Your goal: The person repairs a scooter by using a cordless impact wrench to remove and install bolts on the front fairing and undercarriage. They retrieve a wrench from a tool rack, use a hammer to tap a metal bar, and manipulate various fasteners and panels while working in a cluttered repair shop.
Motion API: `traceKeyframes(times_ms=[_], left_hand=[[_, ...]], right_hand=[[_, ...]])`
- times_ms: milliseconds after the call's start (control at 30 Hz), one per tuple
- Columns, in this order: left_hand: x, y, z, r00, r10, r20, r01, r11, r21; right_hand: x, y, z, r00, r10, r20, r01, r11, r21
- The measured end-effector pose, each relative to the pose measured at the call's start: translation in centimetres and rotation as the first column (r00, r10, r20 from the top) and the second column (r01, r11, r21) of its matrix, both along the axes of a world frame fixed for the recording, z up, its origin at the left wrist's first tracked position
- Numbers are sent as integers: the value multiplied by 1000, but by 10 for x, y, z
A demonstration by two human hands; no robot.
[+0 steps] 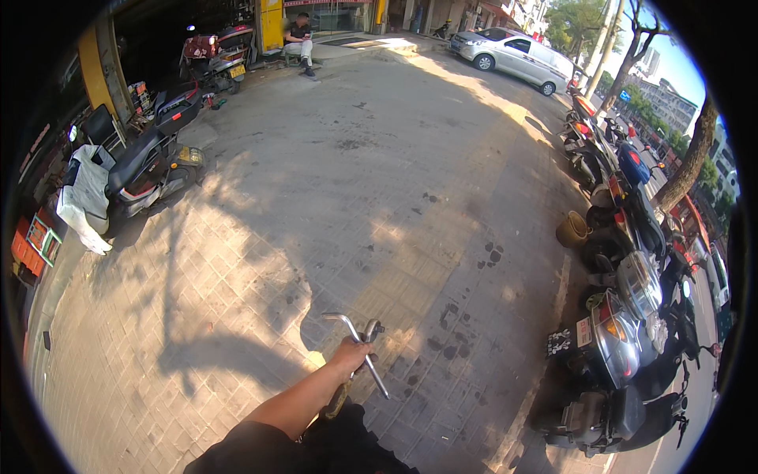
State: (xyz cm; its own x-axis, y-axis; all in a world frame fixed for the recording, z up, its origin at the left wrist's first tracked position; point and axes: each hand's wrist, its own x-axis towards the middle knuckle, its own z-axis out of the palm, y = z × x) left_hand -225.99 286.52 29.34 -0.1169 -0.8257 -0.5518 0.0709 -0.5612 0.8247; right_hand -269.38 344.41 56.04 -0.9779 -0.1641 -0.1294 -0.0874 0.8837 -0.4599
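Note:
My left hand (354, 354) is closed around metal pieces low in the middle of the view. One is a bent silver bar (377, 382), its upper end curving to the left and its straight end pointing down to the right. Held with it is a second, worn metal piece (371, 329) with a hooked top; a dull yellowish length shows below my fingers, but I cannot make out what it is. My dark sleeve and clothing fill the bottom edge. My right hand is out of view.
Paving (418, 237) stretches ahead. Scooters line the right (624, 340) and left (146, 170), with a bucket (574, 229) and trees (679, 170) at right. A seated person (302, 43) is by the shopfronts; a silver van (517, 57) stands at the far end.

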Motion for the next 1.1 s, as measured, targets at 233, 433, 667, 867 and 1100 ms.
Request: traceKeyframes(times_ms=[233,433,667,867,1100], left_hand=[[7,-106,47,987,-162,-7,162,987,-22],[68,-202,28,988,152,-33,-154,987,-42],[172,-291,32,751,635,182,-648,761,18],[203,-371,52,465,884,-40,-882,467,59],[239,-569,11,401,913,-78,-915,403,18]], right_hand=[[-10,-194,-160,828,27,560,-20,1000,-20],[-39,-423,-248,648,292,703,-379,925,-34],[0,-889,-352,89,978,187,-985,59,159],[303,-1206,-297,-640,756,138,-715,-520,-467],[528,-1278,-259,-891,402,210,-451,-734,-508]])
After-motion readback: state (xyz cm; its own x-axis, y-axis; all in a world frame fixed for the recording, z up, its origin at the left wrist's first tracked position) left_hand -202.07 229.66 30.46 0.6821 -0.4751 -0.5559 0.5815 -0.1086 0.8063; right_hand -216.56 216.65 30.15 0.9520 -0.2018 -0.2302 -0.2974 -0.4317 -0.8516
